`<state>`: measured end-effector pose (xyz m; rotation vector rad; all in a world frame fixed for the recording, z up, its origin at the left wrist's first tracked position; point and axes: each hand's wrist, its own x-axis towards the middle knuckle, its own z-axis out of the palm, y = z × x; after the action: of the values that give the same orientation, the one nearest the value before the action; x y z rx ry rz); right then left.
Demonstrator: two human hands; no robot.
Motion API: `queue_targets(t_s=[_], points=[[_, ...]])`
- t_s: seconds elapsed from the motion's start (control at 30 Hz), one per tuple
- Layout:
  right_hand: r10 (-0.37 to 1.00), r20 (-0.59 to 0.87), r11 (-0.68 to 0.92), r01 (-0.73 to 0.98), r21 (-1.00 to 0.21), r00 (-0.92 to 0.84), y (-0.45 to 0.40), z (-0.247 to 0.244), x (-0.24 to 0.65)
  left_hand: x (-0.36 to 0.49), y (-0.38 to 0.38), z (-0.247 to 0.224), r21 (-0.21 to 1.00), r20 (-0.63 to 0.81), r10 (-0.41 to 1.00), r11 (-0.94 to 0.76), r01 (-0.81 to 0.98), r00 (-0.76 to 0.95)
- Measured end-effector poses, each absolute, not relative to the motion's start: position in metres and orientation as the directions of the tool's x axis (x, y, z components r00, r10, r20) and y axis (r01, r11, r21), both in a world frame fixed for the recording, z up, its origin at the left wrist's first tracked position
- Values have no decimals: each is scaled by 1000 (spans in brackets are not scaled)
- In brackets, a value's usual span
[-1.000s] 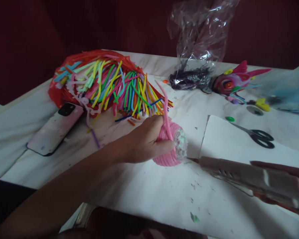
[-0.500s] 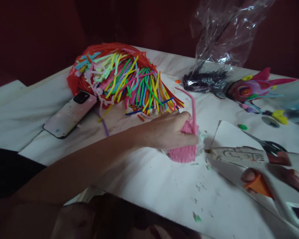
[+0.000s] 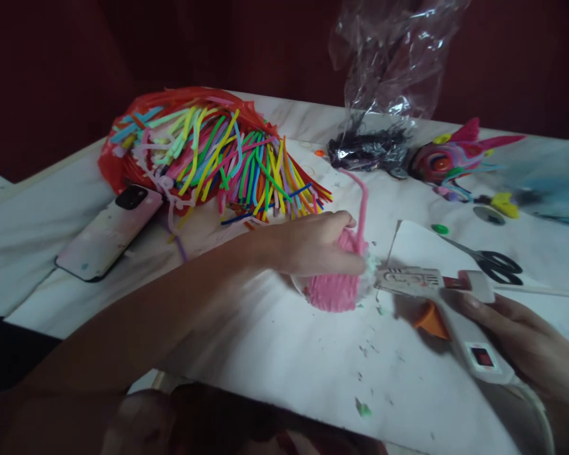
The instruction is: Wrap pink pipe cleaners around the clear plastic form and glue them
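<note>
My left hand [image 3: 317, 243] is closed around a rounded piece wrapped in pink pipe cleaners [image 3: 334, 292] on the white table, thumb and fingers on its upper side. One loose pink pipe cleaner [image 3: 363, 205] sticks up from it and bends at the tip. The piece's right side looks pale green and whitish. In my right hand [image 3: 526, 335] is a white glue gun [image 3: 464, 328], held from its rear and handle side. No finger shows on its orange trigger [image 3: 432, 320]. The nozzle points left, close to the pink piece; whether it touches is unclear.
A red plastic bag [image 3: 111, 161] spills many-coloured pipe cleaners [image 3: 246, 164]. Left lies a phone [image 3: 109, 234]. At the back are a clear bag [image 3: 389, 82] with dark strands and a pink fish-like craft [image 3: 443, 164]. Black-handled scissors [image 3: 497, 264] lie beyond the glue gun.
The view has shifted, so table things sit further left. My right hand has moved back from the trigger to the gun's rear. My left hand still holds the pink piece.
</note>
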<state>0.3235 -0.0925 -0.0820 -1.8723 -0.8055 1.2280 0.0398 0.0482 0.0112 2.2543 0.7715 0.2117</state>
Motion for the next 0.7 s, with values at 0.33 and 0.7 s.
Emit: queue_targets(t_s=[0.33, 0.7], points=[[879, -405, -432, 58, -900, 251, -81, -61, 329, 32, 47, 22, 722, -53, 499, -579, 379, 865], [817, -340, -383, -4, -924, 465, -62, -59, 354, 46, 56, 30, 752, -137, 507, -506, 422, 851]])
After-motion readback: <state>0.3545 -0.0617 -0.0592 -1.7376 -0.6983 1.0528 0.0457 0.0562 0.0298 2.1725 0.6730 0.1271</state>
